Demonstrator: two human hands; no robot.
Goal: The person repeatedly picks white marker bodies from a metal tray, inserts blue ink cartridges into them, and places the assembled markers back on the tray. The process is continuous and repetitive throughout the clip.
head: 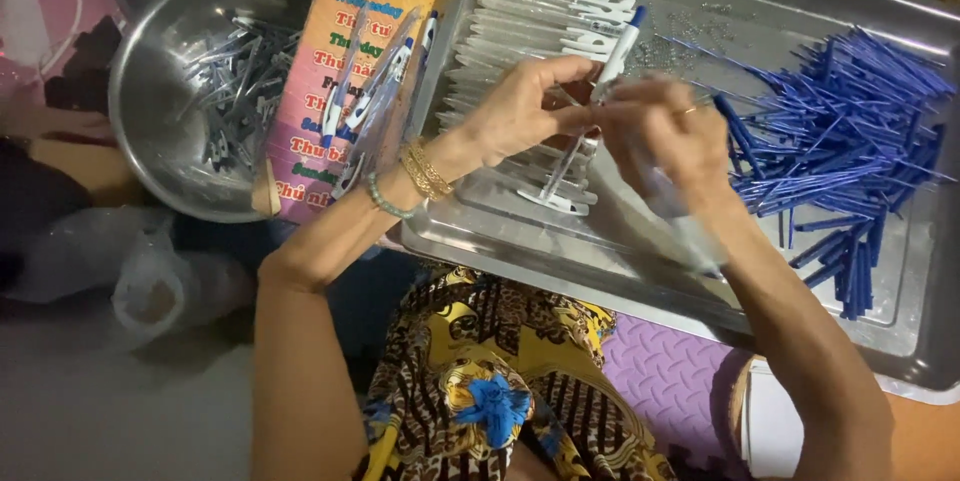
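The left hand [520, 106] and the right hand [665, 131] meet over a big metal tray [900, 331], and both pinch one white pen [610, 71] with a blue tip, held tilted. Rows of clear pen tubes [540, 11] lie behind the hands, and a heap of thin blue refills [850, 131] lies on the tray's right side. A metal bowl [150, 111] of small grey parts sits off to the left.

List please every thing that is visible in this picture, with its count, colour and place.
pen: one, clear with blue tip, held between both hands
metal tray: one, silver, centre and right
clear pen barrels: many, row in tray's left part
blue refills: many, heap in tray's right part
metal bowl: one, silver, upper left
grey parts: many, inside bowl
printed board: one, multicoloured, between bowl and tray
plastic bag: one, clear, lower left
left hand: on the pen
right hand: on the pen
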